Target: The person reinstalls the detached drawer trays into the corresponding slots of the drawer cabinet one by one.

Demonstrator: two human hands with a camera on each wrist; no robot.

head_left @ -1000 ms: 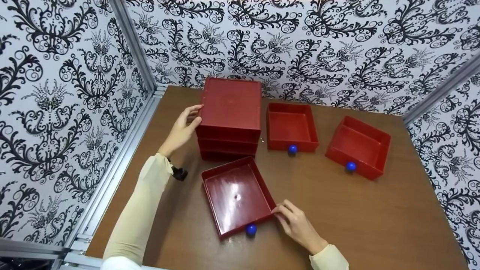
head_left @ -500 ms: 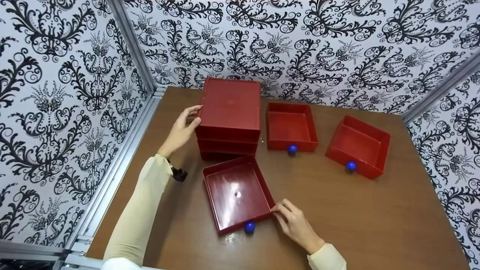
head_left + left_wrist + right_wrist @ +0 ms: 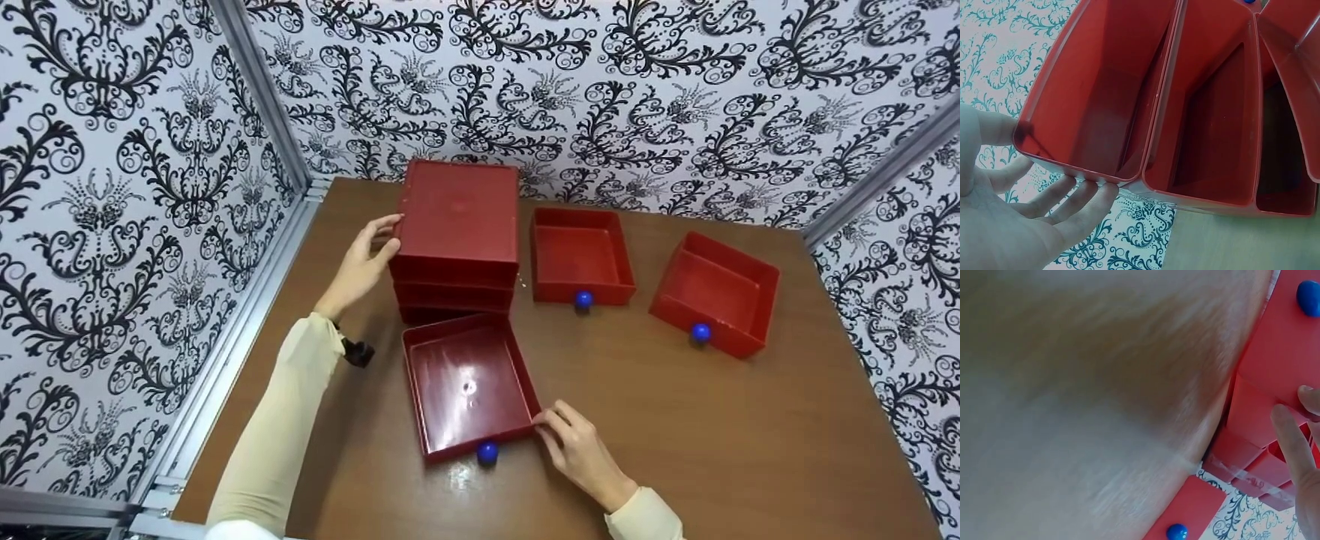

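Note:
A red cabinet point(image 3: 457, 221) with empty slots point(image 3: 1213, 112) stands at the back left of the brown table point(image 3: 675, 435). My left hand point(image 3: 364, 262) rests flat against its left side, with straight fingers point(image 3: 1081, 197) on the edge. A shallow red drawer point(image 3: 465, 386) with a blue knob point(image 3: 487, 451) lies on the table just in front of the cabinet's lowest slot. My right hand point(image 3: 574, 446) touches the drawer's front right corner with its fingertips point(image 3: 1292, 439). The right wrist view is mostly blurred, with the drawer's red front point(image 3: 1283, 354) beside the fingers.
Two more red drawers with blue knobs lie on the table: one point(image 3: 581, 251) right of the cabinet, another point(image 3: 716, 289) turned at an angle farther right. Patterned walls close in the table at the back and both sides. Bare tabletop stretches along the front right.
The near drawer has turned squarer to the cabinet and slid a little left and back. My right hand followed its corner. The left hand stayed on the cabinet.

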